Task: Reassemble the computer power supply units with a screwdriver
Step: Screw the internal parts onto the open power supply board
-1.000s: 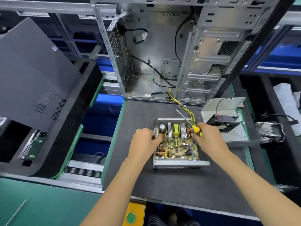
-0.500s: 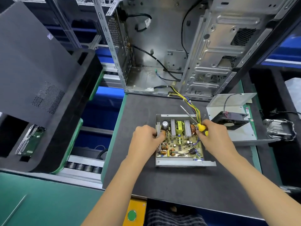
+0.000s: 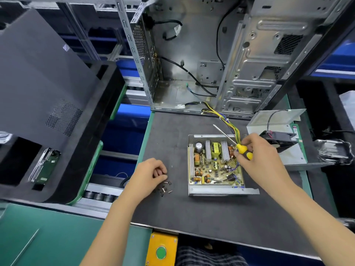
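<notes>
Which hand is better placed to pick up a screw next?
Left. The left hand hovers beside the loose screws on the mat, fingers curled. The right hand grips the screwdriver over the power supply unit.

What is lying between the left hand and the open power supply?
In the head view, small loose screws lie by the left hand; bare mat reaches the power supply.

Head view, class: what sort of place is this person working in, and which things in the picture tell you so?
Probably a computer assembly or repair line. An opened power supply unit lies on a dark bench mat, a stripped metal computer case stands behind it, and rollers of a conveyor show at the left.
</notes>
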A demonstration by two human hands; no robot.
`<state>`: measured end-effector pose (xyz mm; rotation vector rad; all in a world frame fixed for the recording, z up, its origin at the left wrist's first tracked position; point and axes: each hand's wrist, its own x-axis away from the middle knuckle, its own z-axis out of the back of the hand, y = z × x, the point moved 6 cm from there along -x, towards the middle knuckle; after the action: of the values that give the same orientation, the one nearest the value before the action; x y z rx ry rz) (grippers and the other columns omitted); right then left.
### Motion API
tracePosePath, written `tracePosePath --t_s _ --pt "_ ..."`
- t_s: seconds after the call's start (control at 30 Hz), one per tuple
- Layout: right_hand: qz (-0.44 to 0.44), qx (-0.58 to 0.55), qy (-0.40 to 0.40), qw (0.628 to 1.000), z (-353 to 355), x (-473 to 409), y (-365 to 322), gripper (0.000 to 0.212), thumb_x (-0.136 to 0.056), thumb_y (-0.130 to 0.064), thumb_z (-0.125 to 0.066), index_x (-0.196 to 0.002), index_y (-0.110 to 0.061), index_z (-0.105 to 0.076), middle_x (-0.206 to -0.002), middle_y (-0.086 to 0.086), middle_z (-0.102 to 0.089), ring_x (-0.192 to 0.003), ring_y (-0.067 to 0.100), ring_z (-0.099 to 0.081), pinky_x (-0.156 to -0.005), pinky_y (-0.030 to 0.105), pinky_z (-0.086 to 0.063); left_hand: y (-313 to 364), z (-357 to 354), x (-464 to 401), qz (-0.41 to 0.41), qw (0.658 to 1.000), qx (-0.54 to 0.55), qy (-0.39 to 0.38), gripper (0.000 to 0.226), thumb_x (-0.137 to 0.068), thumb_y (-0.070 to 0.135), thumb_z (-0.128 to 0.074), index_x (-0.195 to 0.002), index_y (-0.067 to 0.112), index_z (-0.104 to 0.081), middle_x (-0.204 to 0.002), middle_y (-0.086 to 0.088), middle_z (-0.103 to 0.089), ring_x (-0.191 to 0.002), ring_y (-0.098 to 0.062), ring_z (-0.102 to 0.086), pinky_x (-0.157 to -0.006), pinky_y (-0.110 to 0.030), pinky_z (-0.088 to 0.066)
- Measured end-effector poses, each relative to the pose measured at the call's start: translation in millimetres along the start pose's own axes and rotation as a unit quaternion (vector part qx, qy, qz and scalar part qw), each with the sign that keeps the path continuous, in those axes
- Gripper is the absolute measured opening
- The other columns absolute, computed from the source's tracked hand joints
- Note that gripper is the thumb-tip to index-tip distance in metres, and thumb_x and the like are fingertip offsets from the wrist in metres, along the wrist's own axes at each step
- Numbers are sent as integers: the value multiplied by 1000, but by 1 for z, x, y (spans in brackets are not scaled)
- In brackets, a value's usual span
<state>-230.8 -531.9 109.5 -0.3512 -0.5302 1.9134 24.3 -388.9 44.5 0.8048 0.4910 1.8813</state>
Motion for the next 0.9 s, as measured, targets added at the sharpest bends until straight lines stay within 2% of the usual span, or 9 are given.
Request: tracePosePath --t_s 0.07,0.2,0.3,0.43,0.53,0.63,0.7,0.83,0.9 --pt "7 -9 -3 1000 0 3 -6 23 -82 -20 -69 -90 -18 -48 -88 -4 -54 -82 14 -51 -64 28 -35 -3 2 4 -6 1000 10 -6 17 -79 3 -77 -78 16 -67 -83 -5 -61 -68 -8 -53 -67 -8 -42" --pt "31 -36 -12 999 2 5 -19 20 -82 -16 -70 -89 -18 -52 -84 -8 -51 -80 9 -46 -62 18 -27 -5 2 6 -18 1000 20 -9 13 -80 6 -78 -74 14 -69 -83 -4 -62 -67 -5 -53 -68 -10 -42" --pt "38 -47 -21 998 3 5 -26 21 -81 -18 -70 -89 -23 -52 -83 -10 -50 -79 6 -48 -61 14 -32 -7 2 8 -24 999 32 -7 10 -83 10 -76 -76 16 -71 -82 0 -62 -69 -4 -53 -67 -10 -41" --pt "40 -59 -35 997 1 6 -29 21 -81 -17 -70 -87 -25 -52 -82 -11 -50 -79 0 -49 -62 9 -34 -11 4 10 -30 999 39 -20 12 -83 2 -74 -84 14 -72 -88 -3 -64 -77 -18 -60 -69 -13 -44" --pt "46 -69 -47 995 0 6 -33 24 -80 -15 -71 -86 -27 -52 -82 -13 -50 -80 -4 -50 -63 7 -36 -10 3 11 -34 999 30 -13 18 -80 -3 -74 -79 15 -70 -88 -3 -63 -74 -18 -58 -69 -16 -45" --pt "58 -74 -59 994 1 7 -36 24 -79 -13 -72 -87 -27 -54 -81 -13 -51 -78 -6 -50 -65 3 -36 -9 1 10 -36 999 18 -8 21 -83 1 -73 -73 19 -67 -87 3 -61 -76 -17 -58 -68 -15 -43" --pt "64 -83 -69 992 2 7 -37 23 -79 -13 -72 -87 -26 -56 -79 -14 -52 -75 -4 -52 -64 6 -36 -5 5 8 -34 998 44 16 20 -85 4 -71 -75 21 -66 -89 6 -64 -79 -16 -60 -71 -17 -46" --pt "69 -98 -98 988 7 5 -40 20 -80 -15 -73 -85 -27 -59 -76 -12 -57 -73 4 -55 -66 19 -42 16 15 0 -30 964 254 76 13 -88 3 -68 -80 14 -67 -86 -1 -75 -83 -17 -71 -79 -19 -54" --pt "71 -96 -103 988 10 5 -41 18 -80 -16 -73 -86 -28 -60 -76 -10 -59 -74 5 -55 -69 25 -46 23 11 -3 -33 964 247 89 12 -87 4 -69 -80 13 -67 -83 -1 -74 -81 -17 -70 -78 -20 -54"
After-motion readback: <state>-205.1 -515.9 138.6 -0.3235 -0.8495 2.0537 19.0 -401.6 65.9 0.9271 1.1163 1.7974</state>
